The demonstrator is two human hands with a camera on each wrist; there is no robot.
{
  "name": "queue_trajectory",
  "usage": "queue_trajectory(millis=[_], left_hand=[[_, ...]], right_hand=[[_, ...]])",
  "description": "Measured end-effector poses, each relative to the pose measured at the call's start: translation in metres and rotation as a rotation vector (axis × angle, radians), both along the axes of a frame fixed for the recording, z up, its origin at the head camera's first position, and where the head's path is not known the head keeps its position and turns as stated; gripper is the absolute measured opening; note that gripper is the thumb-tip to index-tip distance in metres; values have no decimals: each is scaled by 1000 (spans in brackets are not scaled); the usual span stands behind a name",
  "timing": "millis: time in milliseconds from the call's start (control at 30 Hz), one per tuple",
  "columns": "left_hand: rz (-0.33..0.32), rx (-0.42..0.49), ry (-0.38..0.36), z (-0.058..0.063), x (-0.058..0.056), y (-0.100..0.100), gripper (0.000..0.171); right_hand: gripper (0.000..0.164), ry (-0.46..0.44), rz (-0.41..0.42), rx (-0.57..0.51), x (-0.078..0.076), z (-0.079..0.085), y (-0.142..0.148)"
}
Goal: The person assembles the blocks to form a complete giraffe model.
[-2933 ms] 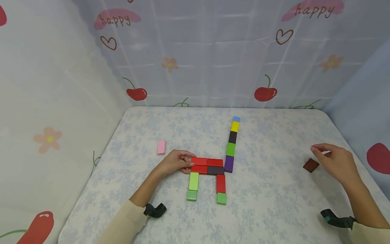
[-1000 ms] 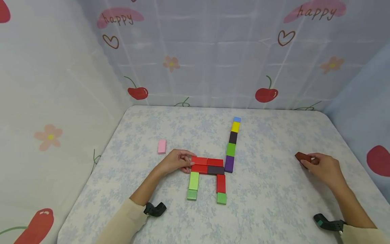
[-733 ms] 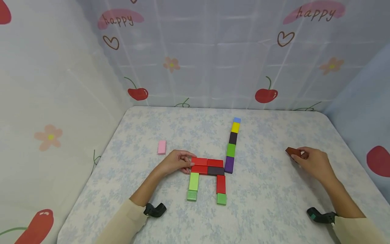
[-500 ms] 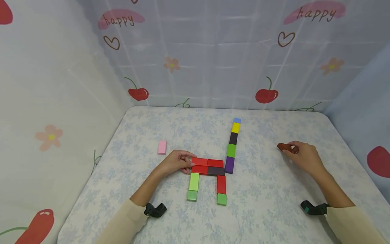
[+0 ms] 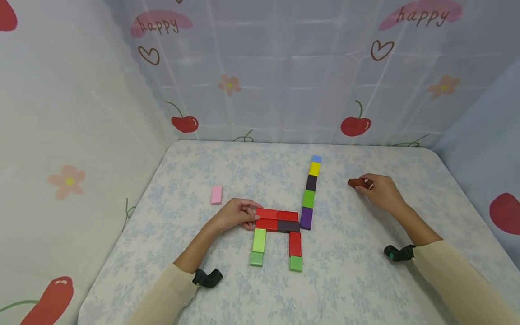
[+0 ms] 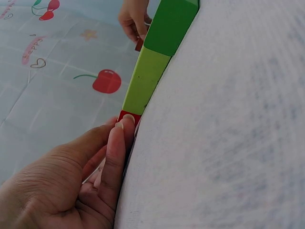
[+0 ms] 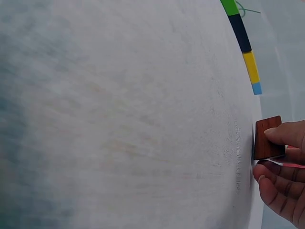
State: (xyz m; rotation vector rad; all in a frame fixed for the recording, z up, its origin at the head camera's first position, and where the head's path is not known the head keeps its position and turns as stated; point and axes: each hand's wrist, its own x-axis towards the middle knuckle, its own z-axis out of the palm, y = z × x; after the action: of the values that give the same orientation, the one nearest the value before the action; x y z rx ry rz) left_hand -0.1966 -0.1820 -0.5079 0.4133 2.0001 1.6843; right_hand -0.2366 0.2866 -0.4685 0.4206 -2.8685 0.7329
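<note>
My right hand (image 5: 382, 192) pinches a brown wooden block (image 5: 356, 183) with slanted sides between thumb and fingers; the right wrist view shows its wood-grain face (image 7: 269, 138). My left hand (image 5: 234, 214) curls at the left end of the block figure, its fingertips gripping a red block (image 5: 266, 214) at the corner. Beside that lie another red block (image 5: 287, 216) and a dark block (image 5: 288, 226). Two legs run toward me: a light green block (image 5: 258, 240) with a green end, and a red one ending in a green block (image 5: 296, 263).
From the figure's right end a slanted row runs away from me: purple (image 5: 306, 218), green, black, yellow (image 5: 314, 169) and light blue blocks. A lone pink block (image 5: 216, 195) lies to the left. A patterned cloth covers the table (image 5: 345, 280); printed curtains (image 5: 284, 81) stand around it.
My right hand has picked up the brown block from the table's right side and carried it left and away from me, toward the slanted row. The left hand stays in place.
</note>
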Motion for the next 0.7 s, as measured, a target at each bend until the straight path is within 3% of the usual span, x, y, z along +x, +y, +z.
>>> queue_trajectory(millis=[233, 700], left_hand=[[-6, 5, -8, -4, 0, 0, 36], [-1, 3, 8, 0, 0, -1, 34]], right_hand=[[40, -63, -4, -31, -18, -6, -5], [43, -128, -55, -142, -34, -12, 2]])
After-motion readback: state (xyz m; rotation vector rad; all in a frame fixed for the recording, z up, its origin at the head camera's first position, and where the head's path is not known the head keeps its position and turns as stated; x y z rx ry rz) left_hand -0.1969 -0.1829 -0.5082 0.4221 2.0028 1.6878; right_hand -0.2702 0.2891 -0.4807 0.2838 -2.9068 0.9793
